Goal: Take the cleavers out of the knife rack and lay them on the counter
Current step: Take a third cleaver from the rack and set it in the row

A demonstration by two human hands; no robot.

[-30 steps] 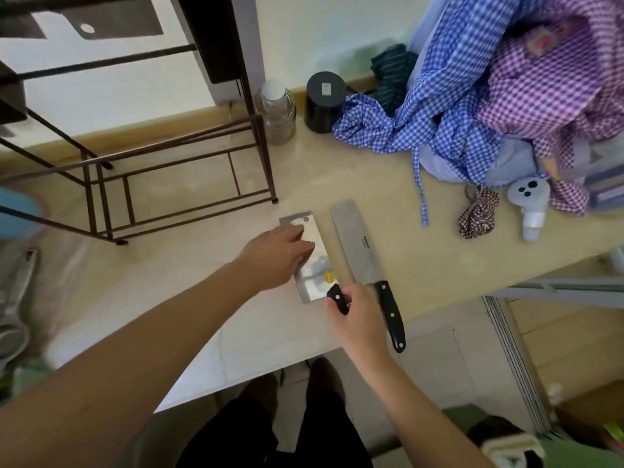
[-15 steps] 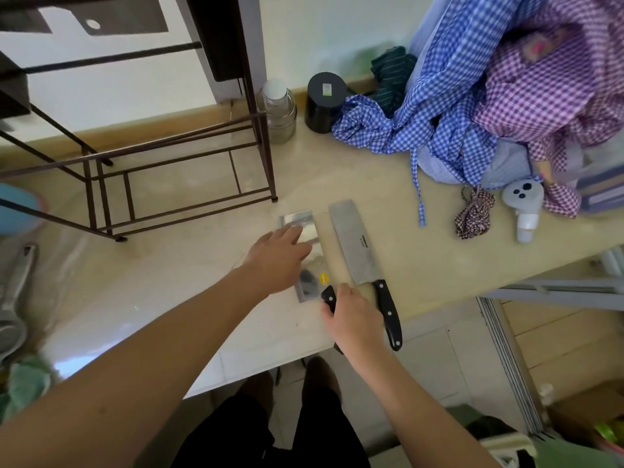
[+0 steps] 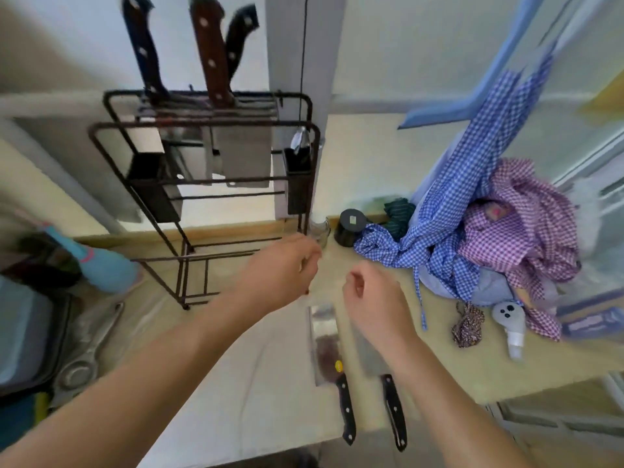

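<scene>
Two black-handled cleavers lie side by side on the pale counter (image 3: 256, 383): the left cleaver (image 3: 326, 346) and the right cleaver (image 3: 391, 403), whose blade is partly hidden under my right forearm. Behind them stands a dark wire knife rack (image 3: 209, 130) that holds three knives upright, among them a brown-handled cleaver (image 3: 211, 59) and a dark-handled cleaver (image 3: 143, 52). My left hand (image 3: 283, 268) hovers empty in front of the rack's lower part, fingers loosely curled. My right hand (image 3: 374, 295) hovers above the laid cleavers, also empty.
A heap of blue and purple checked cloth (image 3: 489, 238) fills the right of the counter. A black jar (image 3: 351, 228) and a glass jar (image 3: 319, 229) stand by the wall. A small white bottle (image 3: 511, 325) lies at the right. A metal strainer (image 3: 84, 352) lies at the left.
Both hands have let go of the left cleaver and risen towards the rack. The view has tilted up, which brings the rack's upper part and its knives into sight.
</scene>
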